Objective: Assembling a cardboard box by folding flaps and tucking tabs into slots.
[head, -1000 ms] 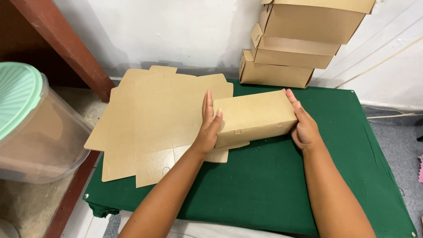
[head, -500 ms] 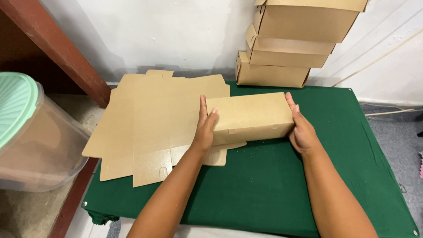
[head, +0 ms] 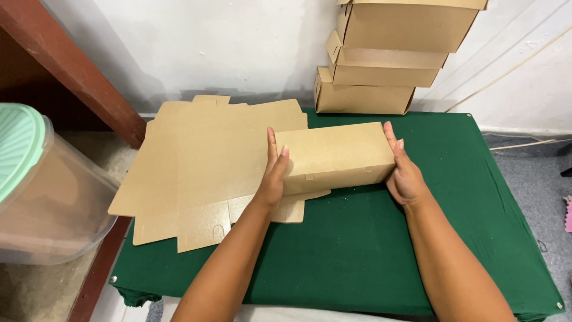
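Both forearms reach in from six o'clock, bare, angling slightly toward each other. The left hand (head: 274, 176) stands on edge, fingers together pointing to twelve o'clock, palm facing three o'clock. The right hand (head: 404, 173) mirrors it, palm facing nine o'clock, fingers extended.

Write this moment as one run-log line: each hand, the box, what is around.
left hand: flat on box's left end | right hand: flat on right end | folded cardboard box: closed, on green cloth | flat blanks: left | stacked boxes: behind
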